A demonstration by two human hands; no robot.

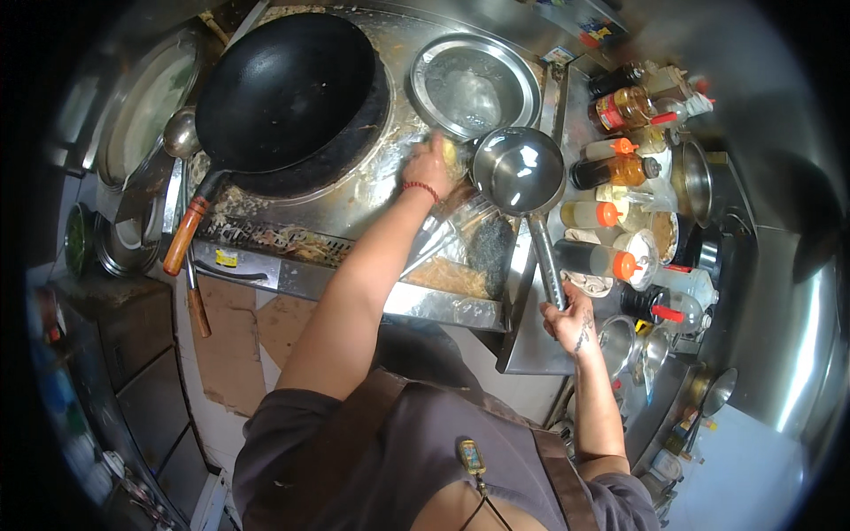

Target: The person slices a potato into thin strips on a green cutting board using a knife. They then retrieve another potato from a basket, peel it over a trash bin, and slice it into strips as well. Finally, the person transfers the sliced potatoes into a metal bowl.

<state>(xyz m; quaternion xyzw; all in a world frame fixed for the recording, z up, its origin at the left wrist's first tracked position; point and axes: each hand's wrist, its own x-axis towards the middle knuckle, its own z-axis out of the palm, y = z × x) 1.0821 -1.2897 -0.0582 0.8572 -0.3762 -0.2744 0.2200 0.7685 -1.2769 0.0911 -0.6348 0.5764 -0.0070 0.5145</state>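
Observation:
My right hand grips the end of the long metal handle of a saucepan. The pan is tilted, its inside facing me, and bright reflections show in it. Further left, my left hand, with a red beaded bracelet at the wrist, reaches down to the steel stove top. A small yellow pad, perhaps a sponge, is in its fingers, partly hidden by them. Just beyond both, a round steel basin holds clear liquid with a rippled surface.
A black wok with a wooden handle rests tilted over the left burner. Beside it lies a ladle. Food scraps cover the drain grate at the front. Sauce bottles and jars crowd the right shelf. A large pot stands far left.

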